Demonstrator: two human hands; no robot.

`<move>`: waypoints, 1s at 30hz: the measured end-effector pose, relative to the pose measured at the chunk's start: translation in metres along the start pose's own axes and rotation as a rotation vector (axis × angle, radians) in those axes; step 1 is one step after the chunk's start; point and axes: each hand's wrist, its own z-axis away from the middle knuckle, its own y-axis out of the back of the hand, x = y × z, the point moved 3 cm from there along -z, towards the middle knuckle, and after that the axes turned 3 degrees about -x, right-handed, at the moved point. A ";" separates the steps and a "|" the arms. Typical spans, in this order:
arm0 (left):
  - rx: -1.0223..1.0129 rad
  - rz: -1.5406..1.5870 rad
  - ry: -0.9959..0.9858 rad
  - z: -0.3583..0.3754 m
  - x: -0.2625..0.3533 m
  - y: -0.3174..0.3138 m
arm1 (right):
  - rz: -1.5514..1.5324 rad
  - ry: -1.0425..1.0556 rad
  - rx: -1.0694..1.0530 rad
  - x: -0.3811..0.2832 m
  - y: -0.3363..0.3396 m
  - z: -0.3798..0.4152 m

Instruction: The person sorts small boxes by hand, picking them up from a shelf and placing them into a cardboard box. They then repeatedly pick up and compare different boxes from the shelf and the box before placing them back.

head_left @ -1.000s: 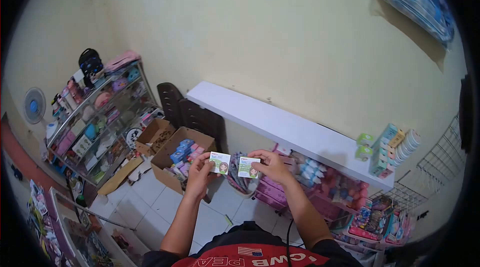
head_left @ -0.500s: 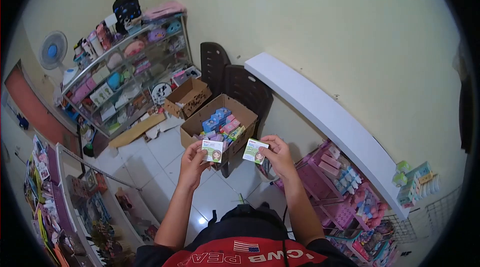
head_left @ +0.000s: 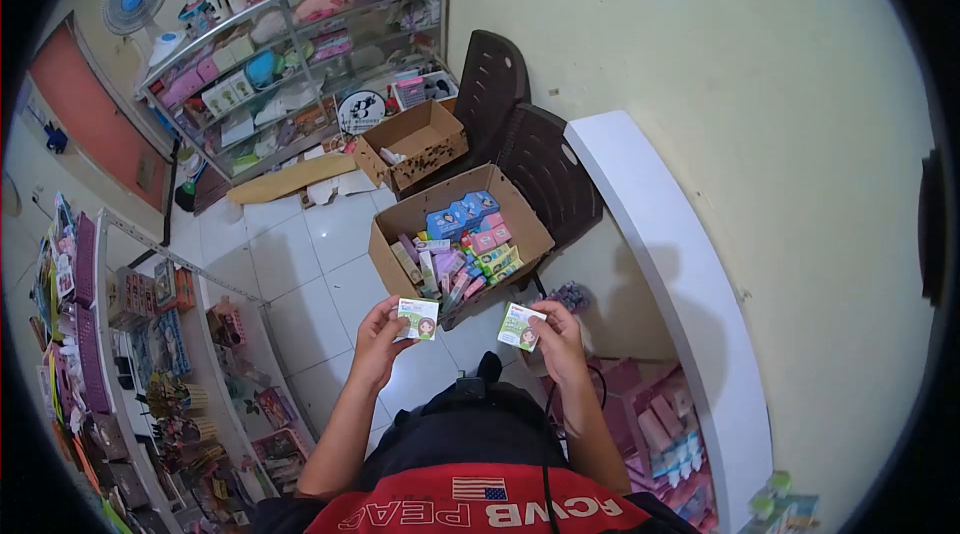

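My left hand grips a small white-and-green box between thumb and fingers, with a cartoon face printed on its front. A similar white-and-green box is pinched in my right hand. The two boxes are apart, held up at about the same height. Beyond them an open cardboard carton holds blue boxes, pink boxes and several other small packages.
A smaller cardboard box stands behind the carton, beside dark chairs. A glass display case lines the back. Shelves stand at the left; a white curved ledge and pink racks are on the right.
The view has swung to the right and the carton appears closer and larger. Both hands still hold their boxes, now slightly lower in the view.
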 end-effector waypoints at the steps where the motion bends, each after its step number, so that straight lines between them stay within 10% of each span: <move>1: 0.018 -0.004 0.005 -0.009 -0.003 -0.004 | 0.000 -0.020 -0.008 0.003 0.006 -0.012; 25: -0.164 -0.801 0.076 -0.358 -0.210 0.003 | 0.992 -0.169 -0.065 0.157 0.092 -0.296; 30: -0.256 -1.039 0.007 -0.397 -0.245 -0.008 | 1.306 -0.669 -0.248 0.211 0.113 -0.335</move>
